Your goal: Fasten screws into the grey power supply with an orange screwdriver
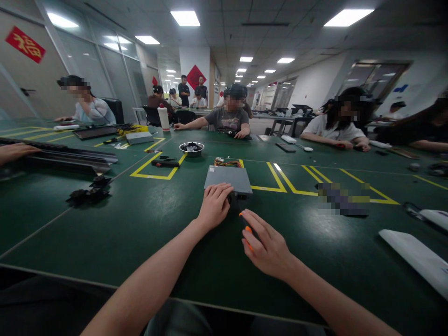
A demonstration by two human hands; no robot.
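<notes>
A grey metal computer power supply unit (229, 177) lies on the green table ahead of me, its coloured wires (227, 163) at the far side. My left hand (215, 203) grips its near left corner, fingers laid over the top; the thumb is mostly hidden. Between the fingers of my right hand (268, 242) is a screwdriver (248, 232) with an orange and black handle. Its dark shaft points at the near face of the unit, by the socket. I cannot make out whether the tip touches a screw.
Beyond the unit stands a metal bowl (191, 149) of small dark parts. Black parts (89, 192) and long metal rails (75, 156) lie left. On the right are a blurred dark object (345, 199) and a white case (416, 256). Several people sit around the table.
</notes>
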